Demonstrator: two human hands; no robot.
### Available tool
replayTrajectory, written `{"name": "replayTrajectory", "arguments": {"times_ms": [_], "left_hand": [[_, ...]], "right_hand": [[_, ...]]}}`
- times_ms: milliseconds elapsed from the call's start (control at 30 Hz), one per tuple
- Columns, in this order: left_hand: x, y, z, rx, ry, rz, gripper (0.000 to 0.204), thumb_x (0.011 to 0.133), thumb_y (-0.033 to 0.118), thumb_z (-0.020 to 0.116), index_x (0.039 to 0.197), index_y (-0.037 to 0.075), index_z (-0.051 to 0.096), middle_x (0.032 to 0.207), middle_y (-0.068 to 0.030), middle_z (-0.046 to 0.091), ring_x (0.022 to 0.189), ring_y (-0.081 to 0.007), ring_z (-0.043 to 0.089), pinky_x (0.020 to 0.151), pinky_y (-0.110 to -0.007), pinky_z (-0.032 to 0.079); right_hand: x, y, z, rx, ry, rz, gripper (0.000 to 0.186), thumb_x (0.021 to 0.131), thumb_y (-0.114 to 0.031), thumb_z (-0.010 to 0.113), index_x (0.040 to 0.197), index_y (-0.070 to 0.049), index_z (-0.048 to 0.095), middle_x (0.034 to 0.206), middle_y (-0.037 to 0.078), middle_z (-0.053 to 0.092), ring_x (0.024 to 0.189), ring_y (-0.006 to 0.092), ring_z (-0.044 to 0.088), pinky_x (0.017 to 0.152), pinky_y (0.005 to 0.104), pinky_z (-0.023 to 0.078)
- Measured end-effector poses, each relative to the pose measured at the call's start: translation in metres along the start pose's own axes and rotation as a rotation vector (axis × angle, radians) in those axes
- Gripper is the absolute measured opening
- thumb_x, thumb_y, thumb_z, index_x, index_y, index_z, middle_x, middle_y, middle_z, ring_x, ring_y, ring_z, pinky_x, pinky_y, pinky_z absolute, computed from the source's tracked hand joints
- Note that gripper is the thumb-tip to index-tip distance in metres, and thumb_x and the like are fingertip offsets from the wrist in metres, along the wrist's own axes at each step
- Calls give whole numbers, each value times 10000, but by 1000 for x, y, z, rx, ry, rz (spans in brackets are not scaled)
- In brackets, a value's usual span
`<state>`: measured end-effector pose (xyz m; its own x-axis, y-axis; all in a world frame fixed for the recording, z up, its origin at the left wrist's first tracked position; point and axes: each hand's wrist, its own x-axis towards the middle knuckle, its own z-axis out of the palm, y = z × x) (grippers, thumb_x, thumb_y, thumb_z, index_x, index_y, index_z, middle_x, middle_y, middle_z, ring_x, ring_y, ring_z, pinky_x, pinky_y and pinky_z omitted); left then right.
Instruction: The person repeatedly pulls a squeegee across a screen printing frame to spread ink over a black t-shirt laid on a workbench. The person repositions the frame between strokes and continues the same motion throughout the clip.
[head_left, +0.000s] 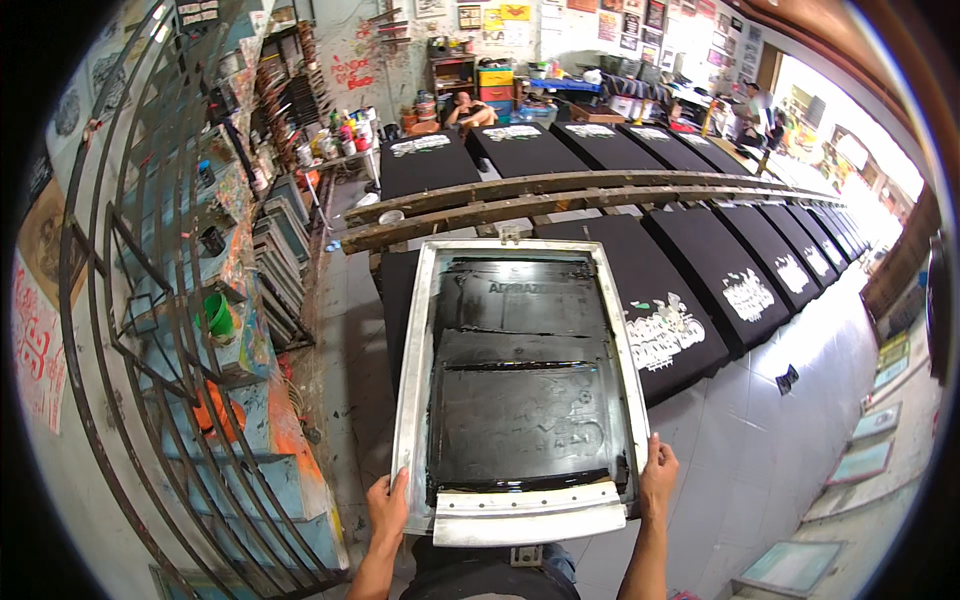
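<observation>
From where I stand, the screen-printing frame (412, 370) is held out before the person's body, its far edge toward the black cloth panels (708, 265) with their white designs (664, 332). The left hand (388, 505) grips its left rail by the near corner, thumb on top; the right hand (658, 470) is wrapped around the right rail, near the opposite corner. A squeegee (528, 515) lies across the near edge, just beside black ink (522, 478). I'd keep both wrists even and the frame level: gripped only at the near end, its far edge could dip, sending ink running or the squeegee sliding.
</observation>
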<state>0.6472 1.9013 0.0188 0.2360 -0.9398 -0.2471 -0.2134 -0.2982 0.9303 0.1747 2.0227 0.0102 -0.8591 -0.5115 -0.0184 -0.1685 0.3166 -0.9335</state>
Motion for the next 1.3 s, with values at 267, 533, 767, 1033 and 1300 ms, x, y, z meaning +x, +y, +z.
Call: {"name": "replayTrajectory", "arguments": {"times_ms": [267, 533, 767, 1033, 1300], "left_hand": [[23, -13, -9, 32, 141, -17, 507, 1092, 413, 769, 798, 11, 675, 705, 46, 519, 682, -84, 443, 603, -346, 344], [63, -7, 12, 113, 225, 8, 585, 1095, 419, 747, 741, -10, 563, 649, -5, 441, 674, -126, 398, 604, -400, 337], [69, -5, 24, 185, 210, -16, 588, 1100, 394, 737, 751, -25, 518, 666, -29, 408, 695, -142, 383, 620, -409, 334], [67, 4, 33, 165, 218, -170, 583, 1104, 459, 750, 742, 39, 573, 711, 66, 442, 729, -89, 386, 648, -343, 306], [78, -35, 28, 65, 192, -299, 607, 1064, 572, 770, 786, 43, 669, 759, 58, 472, 777, -111, 414, 711, -335, 347]], "right_hand": [[51, -54, 94, -70, -202, -15, 687, 1102, -595, 676, 1142, 81, 792, 960, 204, 794, 912, 249, 731, 865, 413, 564], [96, -60, 148, -107, -255, -6, 670, 1105, -583, 678, 1124, 77, 788, 892, 170, 778, 833, 213, 698, 797, 387, 540], [109, -45, 143, 24, -329, 33, 516, 1157, -437, 664, 1200, 67, 761, 911, 121, 768, 848, 153, 667, 788, 343, 523], [113, -44, 139, -13, -376, 51, 456, 1177, -363, 651, 1264, 72, 753, 1051, 116, 782, 988, 155, 686, 895, 331, 538], [110, -15, 151, 6, -416, 5, 476, 1154, -322, 687, 1415, 73, 644, 1193, 168, 768, 1091, 210, 704, 1000, 372, 554]]}}
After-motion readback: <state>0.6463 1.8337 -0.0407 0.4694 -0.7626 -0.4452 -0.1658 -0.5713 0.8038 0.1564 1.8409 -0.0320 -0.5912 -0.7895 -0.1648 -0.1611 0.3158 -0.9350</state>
